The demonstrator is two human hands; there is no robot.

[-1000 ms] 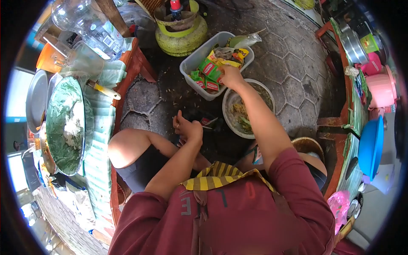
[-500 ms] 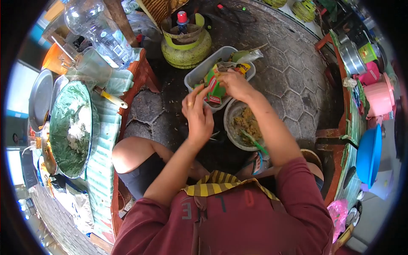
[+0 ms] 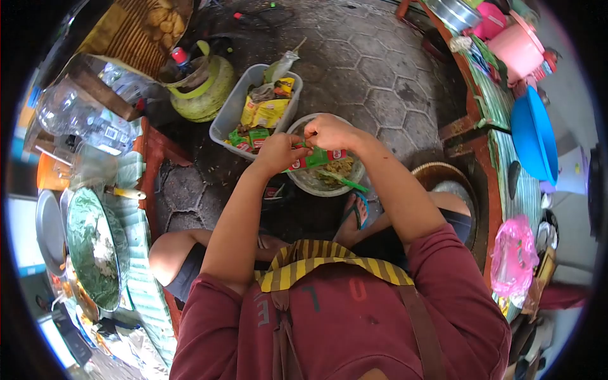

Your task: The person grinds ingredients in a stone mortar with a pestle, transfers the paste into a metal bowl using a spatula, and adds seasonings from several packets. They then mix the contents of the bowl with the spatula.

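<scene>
Both hands meet over the near edge of a round bowl (image 3: 356, 174) of yellowish food, which has a green spoon (image 3: 347, 181) in it. My left hand (image 3: 280, 153) pinches the left part of a green and red sachet strip (image 3: 316, 158). My right hand (image 3: 329, 132) has its fingers closed on the top of the same strip. Behind them, a clear plastic tub (image 3: 223, 120) holds a yellow packet (image 3: 263, 113) and more green sachets (image 3: 258, 136).
A green gas cylinder (image 3: 209, 95) stands behind the tub. On the left bench are a green basin (image 3: 88, 253) with white contents and a yellow-handled tool (image 3: 128, 192). At right are a blue basin (image 3: 532, 136), a pink container (image 3: 514, 47) and a woven basket (image 3: 437, 170).
The view has shifted. Both hands have moved from over the tub to over the bowl, bringing the green sachet strip with them.
</scene>
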